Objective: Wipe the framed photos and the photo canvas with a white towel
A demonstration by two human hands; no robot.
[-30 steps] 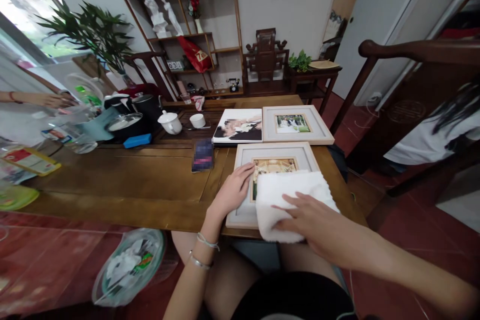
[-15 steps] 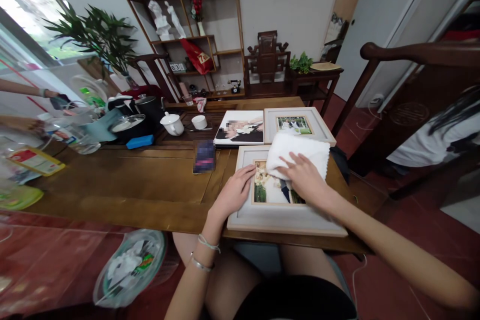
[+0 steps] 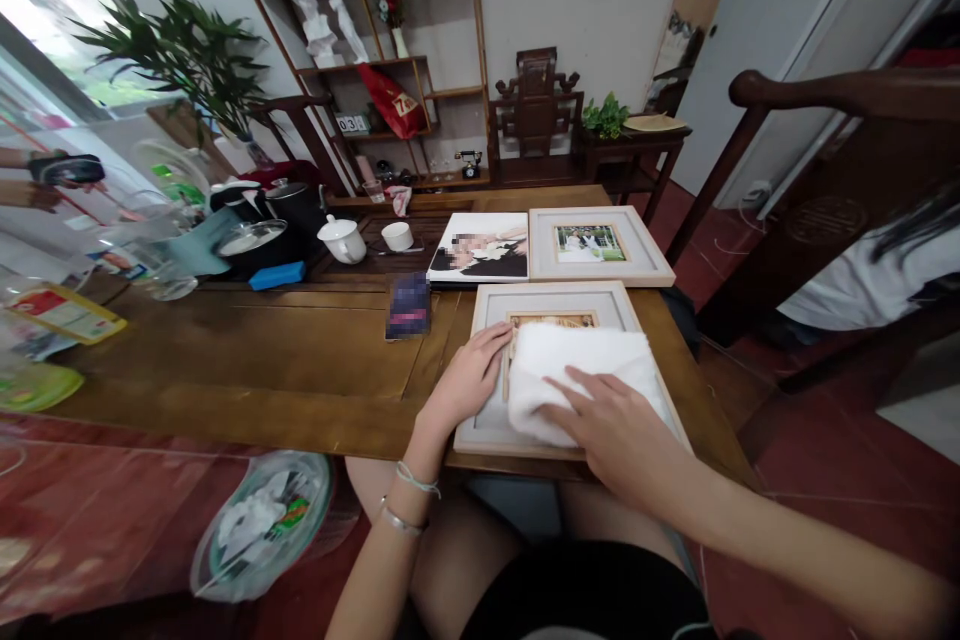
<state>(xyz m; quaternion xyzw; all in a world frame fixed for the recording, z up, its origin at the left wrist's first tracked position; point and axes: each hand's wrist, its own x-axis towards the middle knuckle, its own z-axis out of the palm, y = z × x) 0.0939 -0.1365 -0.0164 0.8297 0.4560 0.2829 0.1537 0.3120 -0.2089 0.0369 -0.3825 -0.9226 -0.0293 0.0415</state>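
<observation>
A picture frame with a pale wooden border and grey mat lies flat at the table's front edge. My left hand rests on its left side, fingers stretched flat over the border towards the photo. A folded white cloth covers most of the photo and the mat's right part. My right hand presses on this cloth from above, fingers spread over it and the thumb side at its near fold. Behind lie a second framed photo and a white-edged picture panel, with a dark phone-sized item to the left.
On the wooden table stand a white teapot, a white cup, a blue block, a pot and bottles. Another person's hand shows at far left. A bin sits below; a chair stands right.
My right hand has slid the white cloth down the frame towards me, from the upper right over the photo. The far framed photo is uncovered. My left hand stays put.
</observation>
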